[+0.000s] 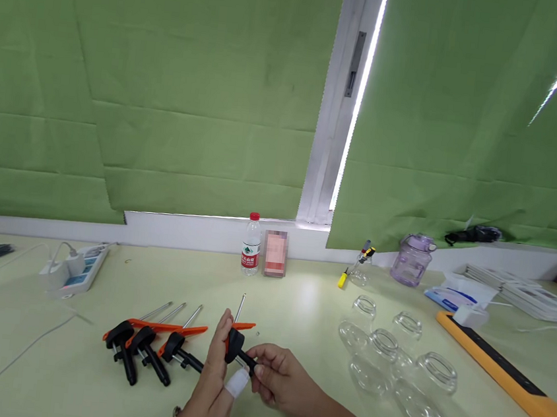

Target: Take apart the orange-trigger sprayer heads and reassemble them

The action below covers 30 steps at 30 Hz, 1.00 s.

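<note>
Between my hands is a black-and-orange pump head (235,345) with a thin metal rod rising from it. My left hand (211,380), its thumb wrapped in white, holds the piece from the left with straight fingers against the side. The fingertips of my right hand (285,380) pinch the end of its black tube. Several similar parts lie just left: one pump head (121,337), another one (147,344) beside it, and a third (178,349) nearest my left hand. Clear bottles (371,371) lie and stand in a group to the right.
A water bottle (251,249) and a small pinkish box (275,254) stand at the back. Screwdrivers (363,254) rest around a clear container. Further right are a purple jug (412,259) and a long orange-and-black bar (504,375). A power strip (85,271) sits left.
</note>
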Available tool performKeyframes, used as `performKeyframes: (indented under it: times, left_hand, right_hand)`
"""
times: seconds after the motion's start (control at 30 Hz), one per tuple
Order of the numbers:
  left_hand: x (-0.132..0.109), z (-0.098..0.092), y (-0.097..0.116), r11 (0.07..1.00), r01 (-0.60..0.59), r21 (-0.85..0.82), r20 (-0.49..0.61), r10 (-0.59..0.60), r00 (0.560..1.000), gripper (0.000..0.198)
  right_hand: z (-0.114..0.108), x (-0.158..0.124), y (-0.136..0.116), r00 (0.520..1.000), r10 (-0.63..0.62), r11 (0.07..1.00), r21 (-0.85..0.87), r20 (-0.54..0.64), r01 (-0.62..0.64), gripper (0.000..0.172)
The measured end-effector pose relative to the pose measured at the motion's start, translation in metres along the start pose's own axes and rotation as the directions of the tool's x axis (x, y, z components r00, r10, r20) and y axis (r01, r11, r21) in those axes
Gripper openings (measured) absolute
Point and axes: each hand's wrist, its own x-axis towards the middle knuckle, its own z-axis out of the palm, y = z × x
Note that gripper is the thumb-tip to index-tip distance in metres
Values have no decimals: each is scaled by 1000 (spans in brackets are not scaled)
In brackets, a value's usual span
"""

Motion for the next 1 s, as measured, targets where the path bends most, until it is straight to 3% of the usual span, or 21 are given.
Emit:
performKeyframes:
  times: [0.17, 0.33, 0.47, 0.57, 0.83, 1.0]
  left_hand:
    - [-1, -1, -3, 969, -158, 188, 3, 161, 987, 82]
    - [-2, 1, 5, 842, -303, 445, 23, 328, 944, 84]
    - [-3, 1, 11, 789, -283, 546, 25, 322, 946, 89]
    - [-2, -1, 13, 699, -311, 644, 35, 380, 924, 89]
    - [3, -8, 16, 462, -430, 776, 194, 474, 859, 86]
    - [8, -12, 19, 359, -457, 814, 268, 465, 844, 83]
  right_hand:
    - [3, 0, 5, 1000, 7, 995, 102, -9, -6, 47]
    - [11, -1, 4, 1000, 20, 989, 146, 10, -21, 45]
    - [16, -3, 1, 999, 25, 982, 184, 34, -31, 44]
    - [21, -5, -2, 998, 35, 983, 178, 47, -43, 44]
    - [34, -12, -3, 986, 93, 963, 240, 138, -125, 20]
    - [34, -13, -6, 983, 111, 926, 343, 146, -156, 26]
